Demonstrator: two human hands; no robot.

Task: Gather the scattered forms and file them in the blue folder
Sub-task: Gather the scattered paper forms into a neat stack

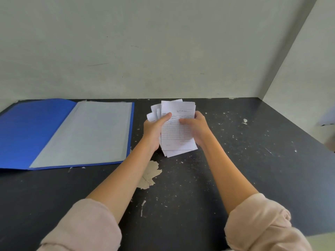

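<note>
At the counter (235, 160), your left hand (153, 129) and right hand (197, 129) gripped the fanned forms (178, 134); squaring edges first would likely ease filing in the blue folder (27, 134).

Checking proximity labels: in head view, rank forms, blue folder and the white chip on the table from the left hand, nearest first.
1. forms, gripped in the left hand.
2. blue folder, lying open just to its left.
3. white chip, far right, beyond the right hand.
</note>
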